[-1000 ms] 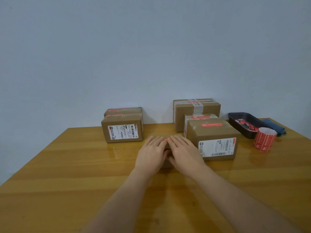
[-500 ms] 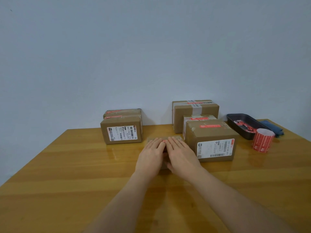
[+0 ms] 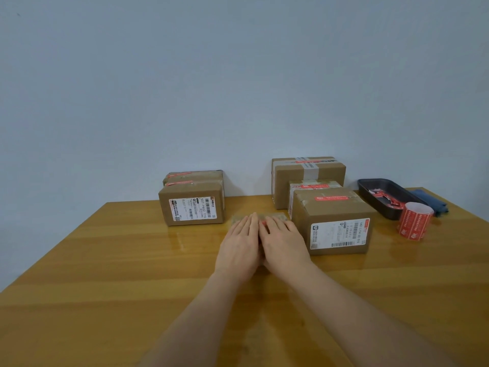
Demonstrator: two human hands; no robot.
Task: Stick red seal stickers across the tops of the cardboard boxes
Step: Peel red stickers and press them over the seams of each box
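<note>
The left hand (image 3: 239, 245) and right hand (image 3: 284, 243) lie flat side by side, fingers straight, pressing a red seal sticker (image 3: 264, 223) onto the small box (image 3: 260, 216), just left of the labelled box (image 3: 336, 223).

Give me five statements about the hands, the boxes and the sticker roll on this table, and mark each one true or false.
1. Both hands lie flat on the small box in the middle. True: the left hand and right hand press side by side on the small box.
2. The roll of red stickers stands on the person's left. False: the sticker roll stands on the right, beside the black tray.
3. The right hand holds the sticker roll. False: it rests on the small box.
4. The nearest big box at right already has a red seal on top. True: red seal.
5. The black tray holds red scraps. True.
</note>
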